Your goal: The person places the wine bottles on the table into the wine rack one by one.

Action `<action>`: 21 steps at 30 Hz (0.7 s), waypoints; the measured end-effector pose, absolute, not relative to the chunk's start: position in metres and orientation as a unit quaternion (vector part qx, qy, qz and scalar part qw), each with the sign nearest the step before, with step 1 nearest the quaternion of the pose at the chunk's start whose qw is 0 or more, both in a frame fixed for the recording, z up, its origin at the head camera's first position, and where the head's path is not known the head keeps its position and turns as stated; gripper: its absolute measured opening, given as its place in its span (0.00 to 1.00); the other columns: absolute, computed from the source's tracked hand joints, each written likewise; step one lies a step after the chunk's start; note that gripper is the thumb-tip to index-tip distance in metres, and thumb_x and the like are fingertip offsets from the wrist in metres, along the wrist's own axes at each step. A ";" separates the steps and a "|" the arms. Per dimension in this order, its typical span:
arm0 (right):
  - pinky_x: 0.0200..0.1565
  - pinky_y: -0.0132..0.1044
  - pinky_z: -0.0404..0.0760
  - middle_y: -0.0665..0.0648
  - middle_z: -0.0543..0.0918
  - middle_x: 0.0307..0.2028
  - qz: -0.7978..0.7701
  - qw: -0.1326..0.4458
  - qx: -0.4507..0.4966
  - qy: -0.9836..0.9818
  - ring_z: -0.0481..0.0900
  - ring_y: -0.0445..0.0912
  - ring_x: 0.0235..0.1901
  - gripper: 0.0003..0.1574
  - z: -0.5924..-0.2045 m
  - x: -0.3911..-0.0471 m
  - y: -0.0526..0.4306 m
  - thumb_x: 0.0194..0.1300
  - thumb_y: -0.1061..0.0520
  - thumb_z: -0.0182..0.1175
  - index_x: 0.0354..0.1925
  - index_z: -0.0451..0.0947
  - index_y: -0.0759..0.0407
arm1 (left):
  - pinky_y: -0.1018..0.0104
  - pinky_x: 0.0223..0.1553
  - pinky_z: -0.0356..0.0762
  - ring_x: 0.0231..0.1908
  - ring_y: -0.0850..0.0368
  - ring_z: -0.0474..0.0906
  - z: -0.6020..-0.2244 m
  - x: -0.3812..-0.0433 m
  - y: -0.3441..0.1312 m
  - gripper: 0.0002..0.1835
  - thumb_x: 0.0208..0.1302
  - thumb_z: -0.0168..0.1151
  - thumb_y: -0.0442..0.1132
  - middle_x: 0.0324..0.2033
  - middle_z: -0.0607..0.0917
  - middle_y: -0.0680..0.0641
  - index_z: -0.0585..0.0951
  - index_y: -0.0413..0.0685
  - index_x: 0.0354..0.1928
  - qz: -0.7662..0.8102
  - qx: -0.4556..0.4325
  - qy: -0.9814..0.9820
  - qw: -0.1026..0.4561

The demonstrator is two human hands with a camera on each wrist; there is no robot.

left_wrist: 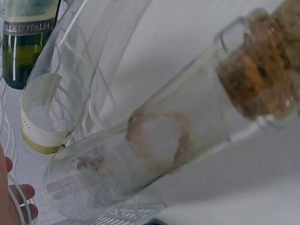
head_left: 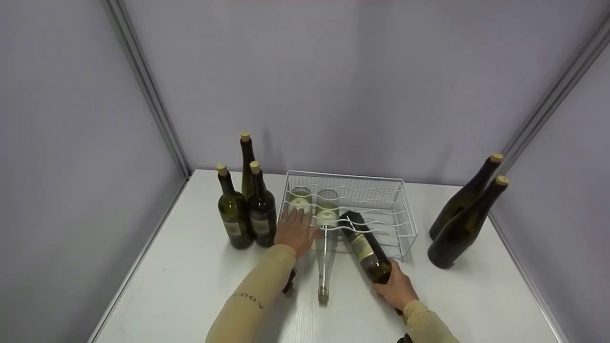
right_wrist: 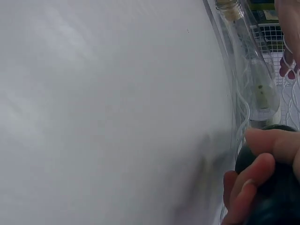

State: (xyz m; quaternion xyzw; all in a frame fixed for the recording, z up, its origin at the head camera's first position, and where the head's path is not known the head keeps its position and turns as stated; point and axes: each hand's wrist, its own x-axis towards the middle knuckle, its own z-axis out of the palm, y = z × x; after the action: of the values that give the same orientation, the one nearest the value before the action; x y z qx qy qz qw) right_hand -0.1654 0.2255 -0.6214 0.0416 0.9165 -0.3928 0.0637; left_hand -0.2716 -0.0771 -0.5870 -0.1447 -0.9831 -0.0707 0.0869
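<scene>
My right hand (head_left: 398,288) grips a dark green wine bottle (head_left: 364,250) at its shoulder and neck. The bottle lies slantwise, its base inside the white wire rack (head_left: 345,175) and its neck toward me. With fingers extended, my left hand (head_left: 294,231) rests on the rack's wavy wires, above a clear corked bottle (left_wrist: 117,159). A second clear bottle (head_left: 327,255) lies in the middle, its corked neck sticking out over the tabletop. The left wrist view shows the dark bottle's label (left_wrist: 29,14) beyond both clear ones. My left forearm hides part of the leftmost bottle.
Three corked green bottles (head_left: 260,214) stand upright close to the rack's left side. Two dark corked bottles (head_left: 460,233) stand at the right of the white table (head_left: 181,271). Pale panels (head_left: 333,85) enclose the back and sides.
</scene>
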 end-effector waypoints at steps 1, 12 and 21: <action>0.54 0.55 0.70 0.71 0.75 0.55 -0.394 0.060 0.044 0.916 0.74 0.60 0.53 0.53 -0.622 -0.167 0.224 0.48 0.56 0.72 0.66 0.55 0.66 | 0.47 0.70 0.43 0.69 0.43 0.57 -0.587 -0.273 -0.075 0.29 0.75 0.32 0.59 0.67 0.67 0.42 0.66 0.51 0.67 -0.087 -0.137 -0.983 0.091; 0.57 0.57 0.68 0.74 0.72 0.58 -0.421 0.036 0.065 0.904 0.71 0.63 0.56 0.51 -0.622 -0.177 0.199 0.51 0.60 0.68 0.67 0.53 0.68 | 0.48 0.67 0.52 0.67 0.41 0.60 -0.586 -0.272 -0.065 0.25 0.73 0.42 0.51 0.66 0.68 0.39 0.69 0.43 0.64 -0.159 -0.064 -0.973 0.156; 0.56 0.55 0.69 0.74 0.73 0.56 -0.433 0.018 0.084 0.897 0.72 0.64 0.56 0.47 -0.619 -0.190 0.183 0.55 0.59 0.66 0.66 0.52 0.67 | 0.49 0.70 0.44 0.71 0.44 0.53 -0.580 -0.270 -0.060 0.29 0.76 0.28 0.54 0.71 0.60 0.44 0.67 0.53 0.69 -0.129 -0.069 -0.985 0.091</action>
State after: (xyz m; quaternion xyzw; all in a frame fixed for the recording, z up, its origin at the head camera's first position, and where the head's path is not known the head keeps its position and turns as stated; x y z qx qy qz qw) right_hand -0.1900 0.1829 -0.6187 0.0842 0.8975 -0.4326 0.0183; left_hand -0.2703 -0.0597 -0.5797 -0.0687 -0.9851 -0.1288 0.0911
